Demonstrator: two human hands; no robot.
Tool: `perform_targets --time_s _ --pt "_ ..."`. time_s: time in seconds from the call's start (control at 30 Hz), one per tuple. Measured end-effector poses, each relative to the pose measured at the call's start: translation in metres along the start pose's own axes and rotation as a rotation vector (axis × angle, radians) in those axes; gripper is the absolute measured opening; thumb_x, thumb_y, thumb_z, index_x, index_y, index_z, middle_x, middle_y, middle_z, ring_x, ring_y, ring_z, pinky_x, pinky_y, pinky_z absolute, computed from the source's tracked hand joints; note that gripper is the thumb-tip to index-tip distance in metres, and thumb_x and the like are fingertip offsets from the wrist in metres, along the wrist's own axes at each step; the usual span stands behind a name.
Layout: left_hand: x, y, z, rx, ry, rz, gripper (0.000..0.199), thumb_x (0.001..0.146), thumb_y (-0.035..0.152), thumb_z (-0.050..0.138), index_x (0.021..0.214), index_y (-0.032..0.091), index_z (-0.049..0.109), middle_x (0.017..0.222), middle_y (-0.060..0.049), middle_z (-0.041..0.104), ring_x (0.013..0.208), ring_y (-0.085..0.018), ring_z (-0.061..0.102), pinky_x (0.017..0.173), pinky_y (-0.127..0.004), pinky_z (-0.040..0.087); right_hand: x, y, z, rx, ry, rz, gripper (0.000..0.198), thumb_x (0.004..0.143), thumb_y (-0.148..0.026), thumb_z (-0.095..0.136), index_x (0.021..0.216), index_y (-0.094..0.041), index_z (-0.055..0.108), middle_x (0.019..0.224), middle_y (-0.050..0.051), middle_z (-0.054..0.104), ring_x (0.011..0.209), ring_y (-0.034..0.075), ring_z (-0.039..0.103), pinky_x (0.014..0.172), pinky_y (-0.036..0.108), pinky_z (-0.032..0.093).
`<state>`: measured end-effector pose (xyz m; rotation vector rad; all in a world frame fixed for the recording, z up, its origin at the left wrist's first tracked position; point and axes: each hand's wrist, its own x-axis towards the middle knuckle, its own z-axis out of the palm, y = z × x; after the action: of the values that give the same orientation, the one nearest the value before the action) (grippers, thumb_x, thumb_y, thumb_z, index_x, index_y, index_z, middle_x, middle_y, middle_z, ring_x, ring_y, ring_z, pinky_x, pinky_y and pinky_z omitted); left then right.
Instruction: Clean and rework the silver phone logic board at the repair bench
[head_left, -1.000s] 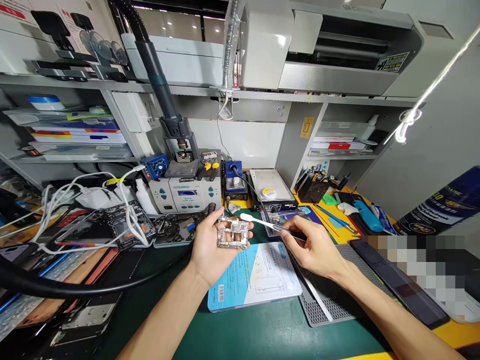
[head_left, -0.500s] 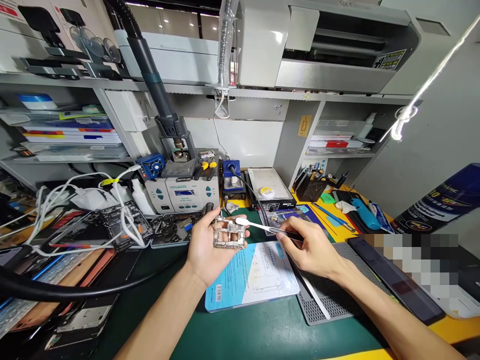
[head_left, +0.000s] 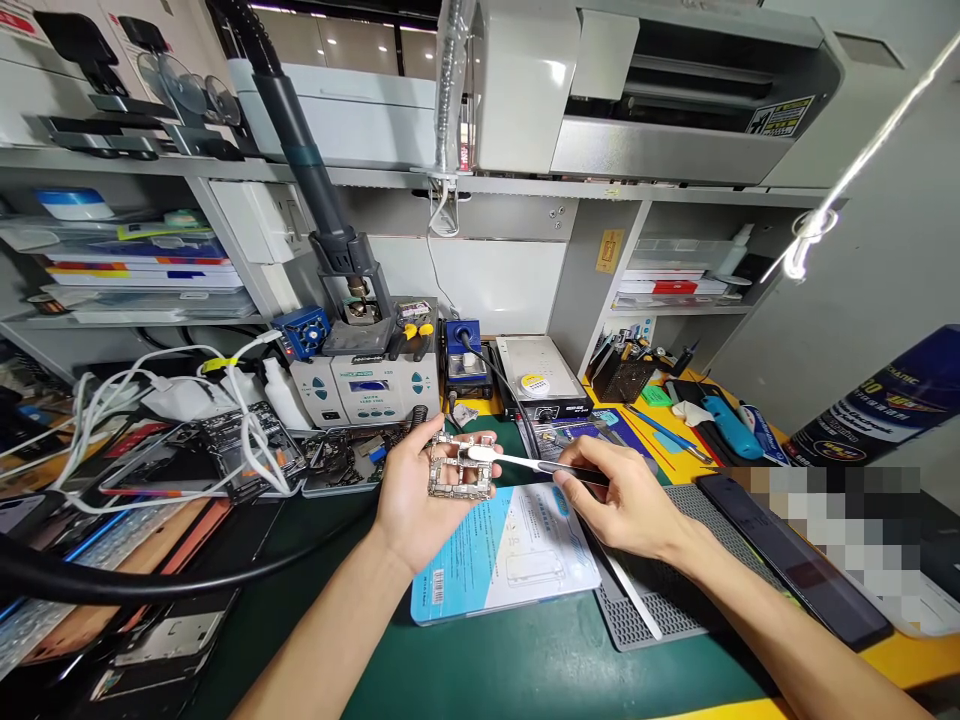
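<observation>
My left hand (head_left: 412, 510) is turned palm up and grips a small phone circuit board (head_left: 460, 482) with openings through it, at the middle of the view. The fingers are wrapped behind and around its edges. In my right hand (head_left: 615, 495) is a toothbrush (head_left: 517, 459) with a white head, a thin white neck and a dark handle. Its head lies over the upper part of the board, bristles hidden. Beneath both hands is a flat blue and white package (head_left: 517, 560) on the green mat (head_left: 465, 665).
A grey perforated mat (head_left: 622, 615) with a white strip lies at right, beside a dark phone (head_left: 787, 560). A spray can (head_left: 877, 400) stands farther right. Behind are a rework station (head_left: 367, 390) and a soldering iron stand (head_left: 465, 360). Cables (head_left: 240, 385) and phone parts crowd the left.
The brush head has shifted slightly left and down across the board. The board is tilted a little differently in my left hand, while both arms stay nearly in place.
</observation>
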<state>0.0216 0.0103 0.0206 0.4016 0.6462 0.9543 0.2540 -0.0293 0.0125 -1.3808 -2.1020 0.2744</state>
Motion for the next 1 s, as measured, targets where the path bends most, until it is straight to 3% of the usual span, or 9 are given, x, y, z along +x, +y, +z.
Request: perform_targets --time_s 0.3,0.57,1.0 --pt "-0.0004 -0.0027 0.0040 0.051 0.014 0.016 0.037 0.087 0.039 0.056 0.079 0.006 0.070 0.083 -0.021 0.071 0.068 -0.028 0.066 0.062 -0.039 0.051 0.0004 0.0010 0.0013 0.023 0.036 0.064 0.014 0.092 -0.029 0.051 0.082 -0.020 0.055 0.077 0.002 0.064 0.063 0.015 0.054 0.054 0.027 0.037" --pt "-0.0003 -0.0004 0.0016 0.037 -0.004 -0.001 0.045 0.088 0.040 0.054 0.094 -0.002 0.072 0.081 -0.020 0.070 0.069 -0.027 0.064 0.064 -0.039 0.051 -0.0004 0.0009 0.0000 -0.005 0.014 0.020 0.013 0.091 -0.028 0.051 0.081 -0.020 0.055 0.072 0.000 0.060 0.060 0.014 0.050 0.056 0.027 0.036" --pt "0.0012 0.0029 0.0018 0.012 -0.003 -0.003 0.044 0.089 0.037 0.053 0.092 -0.003 0.071 0.085 -0.018 0.067 0.070 -0.027 0.064 0.060 -0.038 0.050 -0.0012 0.0030 -0.0009 0.008 -0.005 -0.050 0.009 0.089 -0.025 0.054 0.083 -0.019 0.057 0.072 0.000 0.060 0.062 0.014 0.050 0.057 0.027 0.035"
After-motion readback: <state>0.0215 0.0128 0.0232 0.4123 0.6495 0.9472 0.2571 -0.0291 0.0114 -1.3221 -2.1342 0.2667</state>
